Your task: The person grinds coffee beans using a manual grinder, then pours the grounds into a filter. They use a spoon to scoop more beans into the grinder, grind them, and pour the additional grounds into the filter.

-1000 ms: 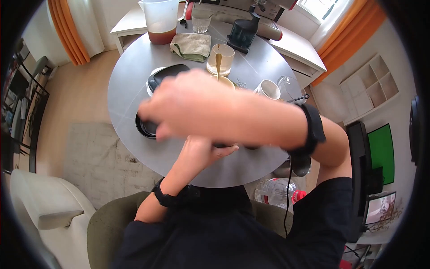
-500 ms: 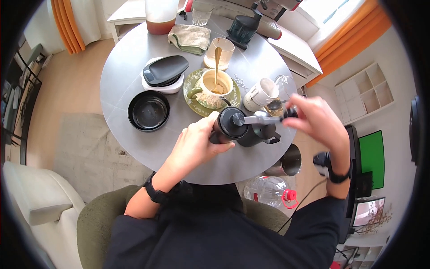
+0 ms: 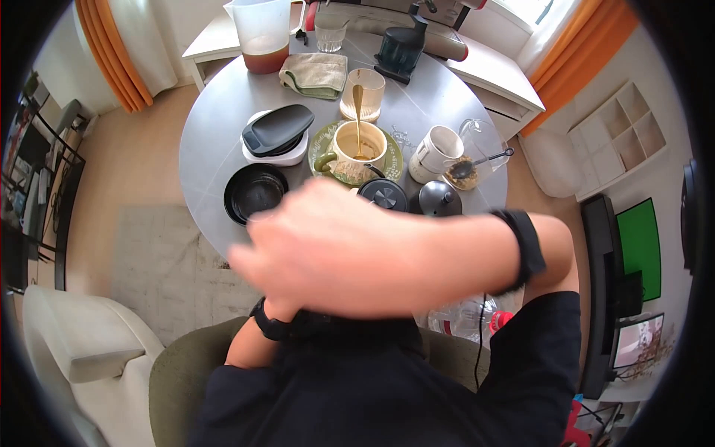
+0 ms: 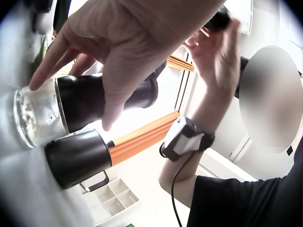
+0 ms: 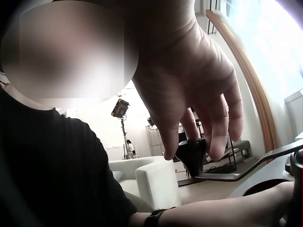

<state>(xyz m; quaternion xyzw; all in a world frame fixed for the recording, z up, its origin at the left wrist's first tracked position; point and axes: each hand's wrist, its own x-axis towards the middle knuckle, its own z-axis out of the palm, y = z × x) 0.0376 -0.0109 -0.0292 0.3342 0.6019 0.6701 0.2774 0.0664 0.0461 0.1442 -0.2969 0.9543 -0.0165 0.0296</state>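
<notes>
My left hand grips the black body of a hand coffee grinder, whose clear glass jar is at the table end. In the head view only the grinder's round top shows, and my right forearm hides most of my left hand. My right hand, blurred, is left of the grinder and above my left wrist. Its thumb and fingers hold the black crank knob at the end of the bent metal crank arm. A black lidded pot with a loop handle stands right beside the grinder.
Behind the grinder, a patterned mug with a gold spoon stands on a green plate. To the right are a white cup and a glass container. Leftward are a black bowl and a white scale-like base carrying a dark scoop-shaped tray.
My right hand has swung the crank round, from the left to the right side of the grinder and back to the left. My left hand keeps its grip on the grinder.
</notes>
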